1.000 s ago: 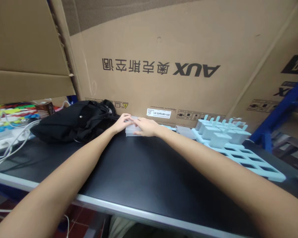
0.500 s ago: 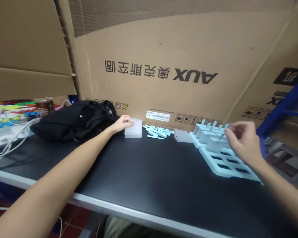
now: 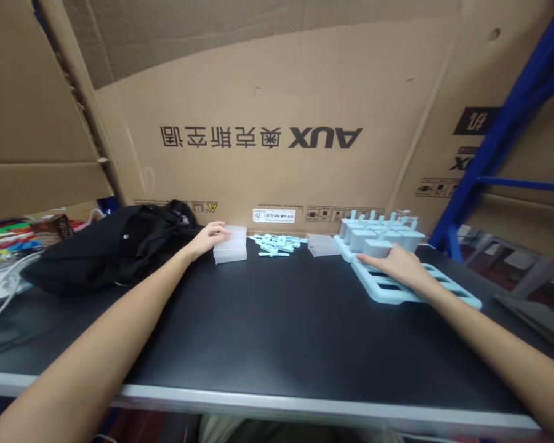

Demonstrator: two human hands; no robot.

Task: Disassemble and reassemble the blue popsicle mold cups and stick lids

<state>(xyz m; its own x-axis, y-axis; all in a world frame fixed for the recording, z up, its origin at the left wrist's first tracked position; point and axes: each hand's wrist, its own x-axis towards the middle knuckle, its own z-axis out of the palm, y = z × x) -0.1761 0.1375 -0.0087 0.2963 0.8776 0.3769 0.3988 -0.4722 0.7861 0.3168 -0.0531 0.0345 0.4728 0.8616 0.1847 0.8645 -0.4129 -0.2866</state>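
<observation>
My left hand lies on the upper left of a translucent plastic box, its fingers loosely bent and touching the top. To the right, my right hand is at the front of a light blue ice pop mold, thumb pointing left along its base and the other fingers partly hidden. Several more molds with upright sticks stand behind it in a light blue rack. The front section of the rack shows bare openings under my right wrist.
A pile of light blue sticks lies between the translucent box and a second clear plastic piece. At left are a black bag and white cables. A large cardboard box stands behind; a blue metal post rises at right.
My right hand has come down from a stick's top to the base of the front mold. My left hand stays on the translucent box. The view has shifted right.
</observation>
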